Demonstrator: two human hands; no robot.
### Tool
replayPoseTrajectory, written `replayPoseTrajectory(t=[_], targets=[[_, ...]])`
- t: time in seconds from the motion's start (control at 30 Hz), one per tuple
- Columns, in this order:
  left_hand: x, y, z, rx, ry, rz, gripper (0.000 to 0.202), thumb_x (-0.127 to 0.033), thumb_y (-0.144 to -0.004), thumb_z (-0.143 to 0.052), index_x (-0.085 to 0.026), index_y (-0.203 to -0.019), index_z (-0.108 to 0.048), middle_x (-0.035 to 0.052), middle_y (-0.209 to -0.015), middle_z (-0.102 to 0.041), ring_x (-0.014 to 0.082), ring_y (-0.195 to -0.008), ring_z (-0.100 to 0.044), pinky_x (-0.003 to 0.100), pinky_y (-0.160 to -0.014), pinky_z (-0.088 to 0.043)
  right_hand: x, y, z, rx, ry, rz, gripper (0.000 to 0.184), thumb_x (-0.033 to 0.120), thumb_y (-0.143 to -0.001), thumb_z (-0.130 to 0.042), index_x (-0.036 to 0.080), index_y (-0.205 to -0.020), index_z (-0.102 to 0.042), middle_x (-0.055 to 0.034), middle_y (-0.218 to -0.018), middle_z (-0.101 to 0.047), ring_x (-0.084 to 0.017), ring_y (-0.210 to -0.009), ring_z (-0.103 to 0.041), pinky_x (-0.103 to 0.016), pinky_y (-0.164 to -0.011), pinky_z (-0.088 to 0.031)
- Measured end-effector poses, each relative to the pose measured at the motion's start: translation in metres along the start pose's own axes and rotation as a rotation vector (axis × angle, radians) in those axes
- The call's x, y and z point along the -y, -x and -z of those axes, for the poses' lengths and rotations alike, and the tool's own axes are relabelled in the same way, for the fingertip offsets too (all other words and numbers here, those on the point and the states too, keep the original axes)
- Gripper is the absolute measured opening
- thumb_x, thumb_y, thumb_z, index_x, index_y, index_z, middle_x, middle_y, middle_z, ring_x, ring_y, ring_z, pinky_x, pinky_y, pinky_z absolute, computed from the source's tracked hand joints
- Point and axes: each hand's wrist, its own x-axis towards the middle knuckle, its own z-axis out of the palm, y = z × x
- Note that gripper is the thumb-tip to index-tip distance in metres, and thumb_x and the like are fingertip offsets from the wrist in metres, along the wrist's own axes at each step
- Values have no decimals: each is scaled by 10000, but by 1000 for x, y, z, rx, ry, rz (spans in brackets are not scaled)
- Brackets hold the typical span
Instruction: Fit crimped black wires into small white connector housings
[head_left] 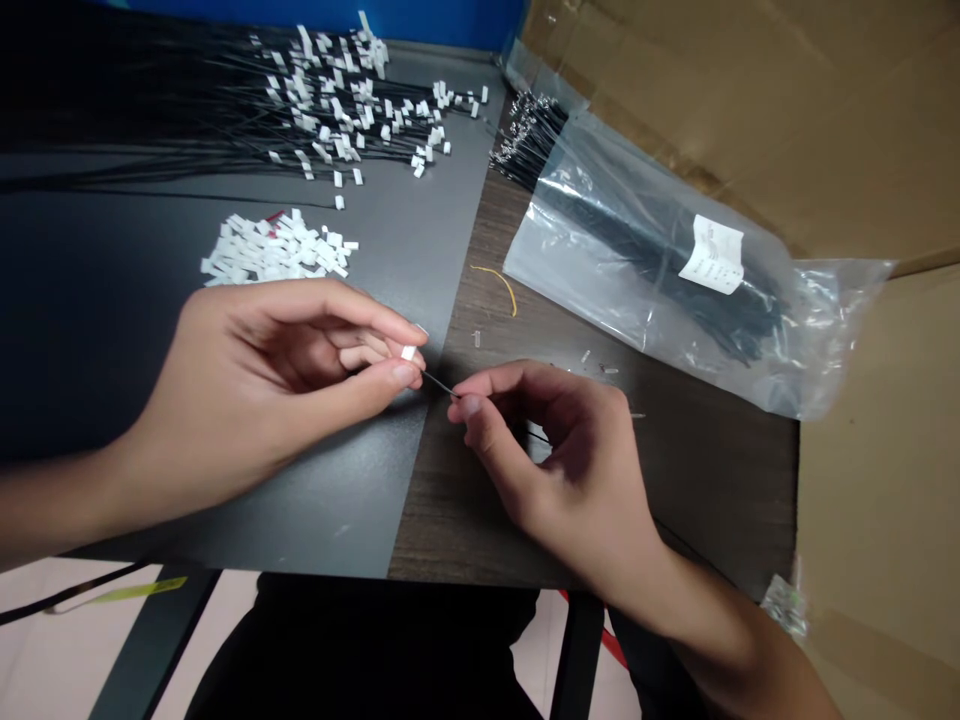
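My left hand (277, 385) pinches a small white plastic connector (409, 352) between thumb and fingertips, just above the dark mat (112, 330). My right hand (559, 455) pinches a thin black wire (439, 384) whose tip points at the connector; the two hands are almost touching. A pile of loose white connectors (274, 250) lies on the mat behind my left hand. Farther back, several black wires with white connectors fitted on their ends (330, 100) are spread out.
A clear plastic bag of bundled black wires (652, 250) with a white label lies at the right on the wooden table (712, 470). A yellow rubber band (504, 283) and small scraps sit near it. Cardboard (750, 90) stands behind and to the right.
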Motion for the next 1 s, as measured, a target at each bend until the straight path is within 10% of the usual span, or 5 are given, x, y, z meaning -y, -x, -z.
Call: replayPoseTrajectory(t=[1.0], targets=[[-8, 2, -3, 97, 16, 9, 268, -69, -962, -974, -316, -1056, -1016, -9, -1021, -984, 155, -902, -961, 204, -886, -805, 2, 2, 0, 63, 3, 28, 140, 149, -1074, -861, 214, -950, -861, -15, -872, -893, -154, -743, -803, -249, -700, -665]])
